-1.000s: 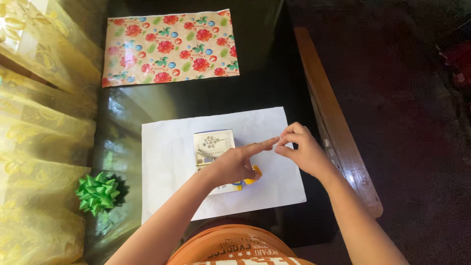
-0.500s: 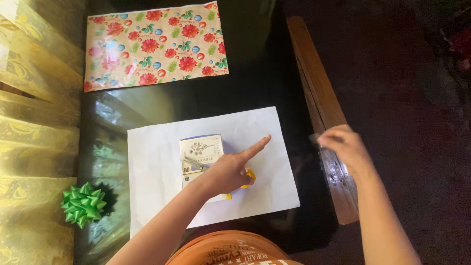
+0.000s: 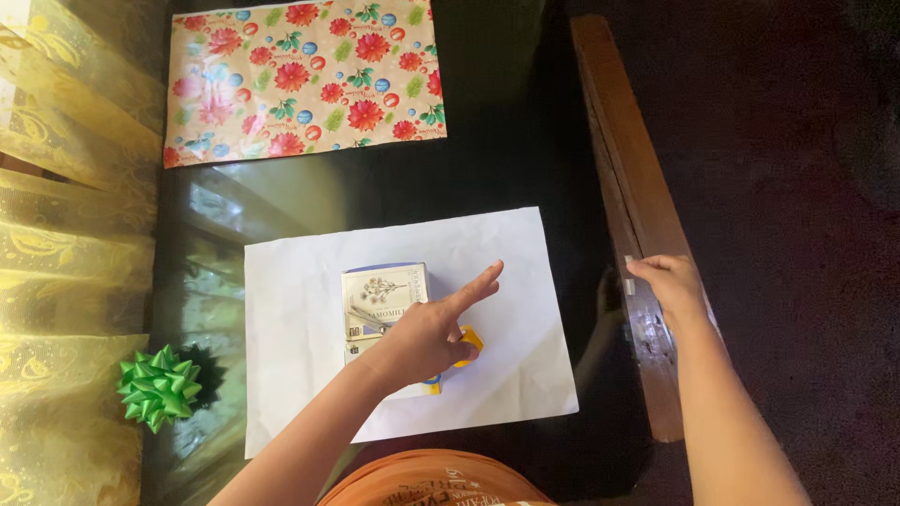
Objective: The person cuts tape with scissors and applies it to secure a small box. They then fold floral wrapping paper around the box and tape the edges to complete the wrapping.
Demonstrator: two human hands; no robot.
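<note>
**Box set on plain sheet, wrapping not yet begun**

Small cream box (image 3: pixel 384 309) with a flower print, lying flat near the middle of a white paper sheet (image 3: pixel 300 281) on the dark glass table (image 3: pixel 497 159). Not yet wrapped: sheet spread flat, no edge folded up, no tape visible on paper or box. Long axis of the box running away from the body toward the far table edge, nearly square to the sheet's long side; printed flower end pointing away, near end hidden under the left hand (image 3: pixel 422 339).

Left hand resting on the near part of the box, grip curled around a yellow object (image 3: pixel 472 339), probably a tape dispenser, forefinger stretched out toward the far right. Right hand (image 3: pixel 670 286) well apart from the box, at the table's wooden edge rail (image 3: pixel 623 159), fingertips pinching something small and pale; too small to tell what.

Unused so far, judging by position: flowered wrapping paper (image 3: pixel 300 80) lying flat at the far side, green ribbon bow (image 3: pixel 159 386) left of the sheet, beside the yellow curtain (image 3: pixel 66 281).
</note>
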